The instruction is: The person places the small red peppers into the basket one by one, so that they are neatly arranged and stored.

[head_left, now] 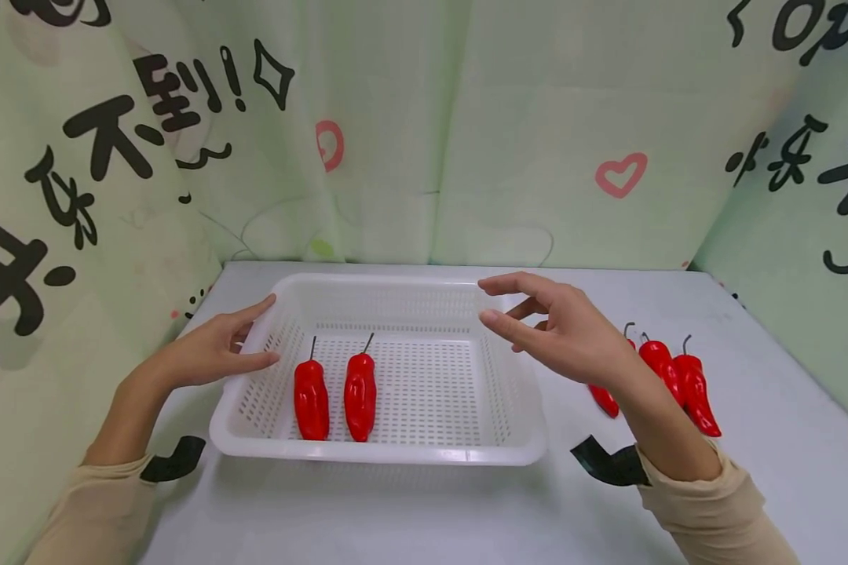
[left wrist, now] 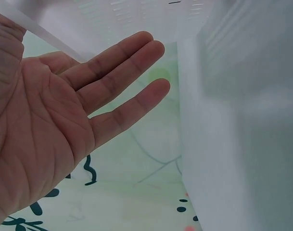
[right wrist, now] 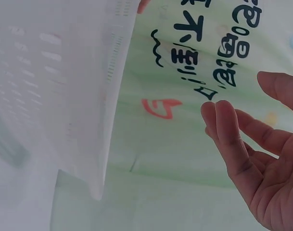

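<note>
A white perforated plastic basket (head_left: 381, 453) stands in front of me, with two red chili peppers, one on the left (head_left: 312, 402) and one nearer the middle (head_left: 360, 398), lying inside, stems pointing away. My left hand (head_left: 208, 351) grips the basket's left rim, thumb over the edge; the left wrist view shows several fingers (left wrist: 122, 115) stretched out below the basket wall. Over the right rim hovers my right hand (head_left: 565, 326), fingers loosely bent and nothing between them. In the right wrist view it is apart from the basket wall (right wrist: 88, 96).
On the white table (head_left: 367, 522), more red peppers (head_left: 694, 392) lie right of the basket, partly behind my right forearm. A pale green printed curtain (head_left: 523, 173) encloses the table at the back and both sides.
</note>
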`<action>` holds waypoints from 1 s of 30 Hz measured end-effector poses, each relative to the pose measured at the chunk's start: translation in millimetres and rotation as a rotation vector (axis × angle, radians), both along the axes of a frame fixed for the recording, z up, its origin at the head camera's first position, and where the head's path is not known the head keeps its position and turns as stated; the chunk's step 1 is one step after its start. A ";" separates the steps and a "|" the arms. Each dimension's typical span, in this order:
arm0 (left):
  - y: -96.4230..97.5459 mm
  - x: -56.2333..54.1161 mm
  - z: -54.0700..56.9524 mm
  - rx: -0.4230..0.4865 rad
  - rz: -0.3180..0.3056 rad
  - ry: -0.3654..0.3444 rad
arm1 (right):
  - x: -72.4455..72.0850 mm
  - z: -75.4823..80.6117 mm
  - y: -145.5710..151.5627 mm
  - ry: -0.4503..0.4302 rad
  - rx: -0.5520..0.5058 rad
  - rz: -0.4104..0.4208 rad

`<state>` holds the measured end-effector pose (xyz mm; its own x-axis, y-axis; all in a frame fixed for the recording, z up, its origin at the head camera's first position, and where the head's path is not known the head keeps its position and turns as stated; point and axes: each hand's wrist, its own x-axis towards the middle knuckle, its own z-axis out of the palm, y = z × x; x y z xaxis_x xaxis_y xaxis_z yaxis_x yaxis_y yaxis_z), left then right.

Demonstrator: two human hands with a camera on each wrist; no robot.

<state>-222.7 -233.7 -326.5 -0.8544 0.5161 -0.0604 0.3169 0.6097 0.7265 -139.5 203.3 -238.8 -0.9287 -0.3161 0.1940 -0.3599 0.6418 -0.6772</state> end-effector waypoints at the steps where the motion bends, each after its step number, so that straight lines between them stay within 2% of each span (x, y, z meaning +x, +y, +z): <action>1: 0.3 0.0 -0.1 0.002 -0.004 0.001 | 0.2 -1.4 1.2 -0.002 0.004 0.000; 10: -2.6 1.0 -2.9 0.018 0.004 -0.008 | 4.0 -11.2 13.6 0.003 0.041 -0.038; 30: -2.4 -0.8 -2.0 0.022 0.001 -0.003 | 10.3 -28.8 53.3 0.006 0.087 -0.107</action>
<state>-223.5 -236.2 -328.5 -0.8548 0.5164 -0.0518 0.3139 0.5939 0.7408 -129.3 256.6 -267.6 -0.9569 -0.2313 0.1755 -0.2901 0.7329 -0.6154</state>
